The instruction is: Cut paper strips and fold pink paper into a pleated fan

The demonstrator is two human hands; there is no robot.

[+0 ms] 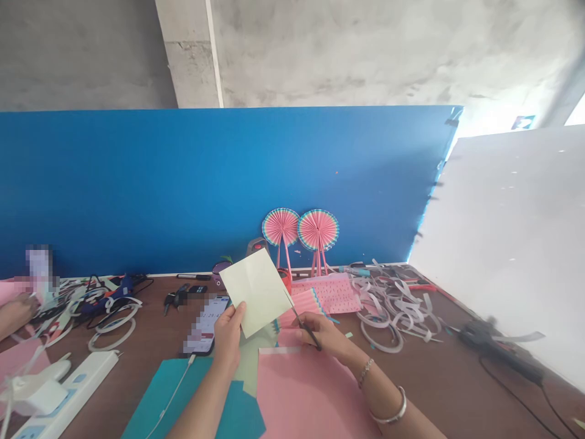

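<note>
My left hand (229, 334) pinches the lower left corner of a pale yellow-green paper square (256, 289), lifted above the table and tilted. In my right hand (322, 334) is a pair of scissors (306, 328), its blades at the paper's right corner. Beneath my hands lie a large pink sheet (315, 390), a teal sheet (158, 390) and a piece of pale green paper (249, 360). Behind my right hand are pleated pink paper (304, 305) and a patterned pink sheet (340, 292).
Two round pink paper fans (319, 230) stand against the blue partition (183, 183). White paper strips (397, 311) pile up at right, near a black cabled tool (498, 347). A phone (208, 323), keys (173, 299) and a power strip (73, 396) lie left. Another person's hand (18, 314) shows far left.
</note>
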